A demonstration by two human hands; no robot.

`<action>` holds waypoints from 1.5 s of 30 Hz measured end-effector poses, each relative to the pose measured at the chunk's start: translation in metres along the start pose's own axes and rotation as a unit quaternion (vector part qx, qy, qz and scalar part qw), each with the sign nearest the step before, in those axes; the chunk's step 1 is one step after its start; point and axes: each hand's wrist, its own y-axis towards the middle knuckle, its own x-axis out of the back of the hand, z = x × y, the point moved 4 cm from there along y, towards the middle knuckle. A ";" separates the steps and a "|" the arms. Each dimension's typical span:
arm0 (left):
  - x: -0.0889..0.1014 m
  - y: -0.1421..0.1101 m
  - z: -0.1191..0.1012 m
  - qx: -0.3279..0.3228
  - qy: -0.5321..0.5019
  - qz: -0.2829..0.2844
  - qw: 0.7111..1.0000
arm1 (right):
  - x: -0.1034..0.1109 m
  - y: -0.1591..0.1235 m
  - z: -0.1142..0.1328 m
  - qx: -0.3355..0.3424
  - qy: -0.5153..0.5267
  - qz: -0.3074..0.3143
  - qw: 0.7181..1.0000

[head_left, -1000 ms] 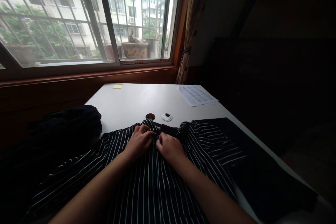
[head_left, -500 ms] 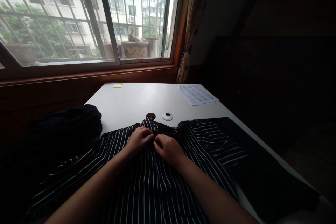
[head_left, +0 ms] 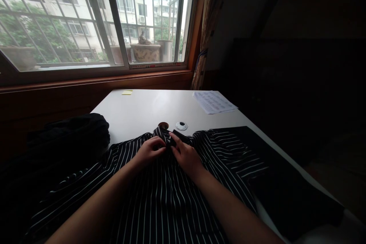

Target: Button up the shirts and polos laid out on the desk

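A dark shirt with thin white stripes (head_left: pixel 160 194) lies spread over the near part of the white table, its collar end pointing away from me. At the neck, my left hand (head_left: pixel 150 150) pinches the cloth just below the striped collar (head_left: pixel 162 133). Close beside it, my right hand (head_left: pixel 185 156) grips the other edge of the neck opening, thumb and forefinger on the cloth. The fingertips of both hands almost meet. Whatever small piece lies between them is too dark to make out.
Dark bundled cloth (head_left: pixel 77 133) lies on the left. Printed papers (head_left: pixel 214 101) and a yellow sticky note (head_left: pixel 127 92) are at the white table's (head_left: pixel 154 103) far side. Beyond the collar are a round hole (head_left: pixel 163 125) and a white ring-shaped cover (head_left: pixel 181 126). A dark flat panel (head_left: pixel 294 183) extends right.
My right hand's fingers have opened a little and reached up toward the collar. The collar stands slightly more folded over. My left hand keeps its pinch, and the view has shifted slightly.
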 end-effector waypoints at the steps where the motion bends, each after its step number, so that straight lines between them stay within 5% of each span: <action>1: -0.001 0.000 -0.001 -0.006 0.003 0.005 1.000 | -0.001 0.000 0.000 0.000 -0.009 0.013 1.000; 8: -0.002 -0.001 -0.003 0.011 0.011 0.013 1.000 | -0.001 0.000 -0.002 -0.027 -0.016 0.007 0.999; 24: -0.003 0.000 -0.004 0.041 -0.010 0.022 0.999 | -0.002 0.001 0.002 0.055 0.107 -0.039 0.992; 29: 0.002 0.001 0.001 0.082 -0.065 0.031 0.994 | 0.000 0.000 0.002 0.030 0.146 -0.058 0.987; 45: 0.003 0.001 0.007 0.094 -0.103 0.067 0.988 | -0.005 0.003 -0.003 0.010 0.146 -0.007 0.989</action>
